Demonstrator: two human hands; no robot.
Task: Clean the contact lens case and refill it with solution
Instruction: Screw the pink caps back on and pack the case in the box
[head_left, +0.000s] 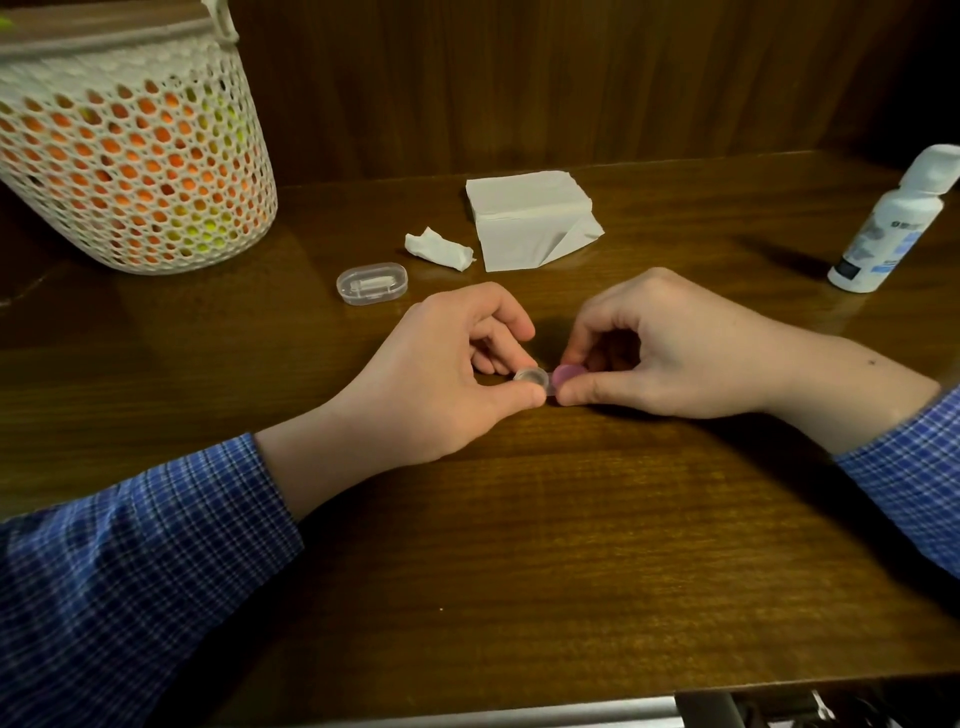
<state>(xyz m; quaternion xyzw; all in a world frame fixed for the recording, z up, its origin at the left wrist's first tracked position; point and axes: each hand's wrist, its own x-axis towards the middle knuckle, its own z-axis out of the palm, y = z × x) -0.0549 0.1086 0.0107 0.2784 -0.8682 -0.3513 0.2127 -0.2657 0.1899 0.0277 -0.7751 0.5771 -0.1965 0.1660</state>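
While both hands meet at the middle of the wooden table (519, 545), the contact lens case (550, 379) sits low between them, at or just above the surface; the left hand (441, 374) pinches the clear cap (531, 378) between thumb and curled fingers, and the right hand (649, 348) pinches the purple cap (569, 373) the same way. Judging by its look, the case is light, hard plastic, stiff rather than fragile, and likely slick; it would skate on the glossy wood if pushed from one side only, so holding one end steady while the other cap is turned seems the sound grip; the cap rims are the places to take hold, not the narrow bridge between the wells, which the fingers hide. Whether either cap is loose I cannot tell. The solution bottle (888, 223) stands well apart at the right; a tissue stack (524, 218) and a crumpled tissue (439, 249) lie beyond the hands.
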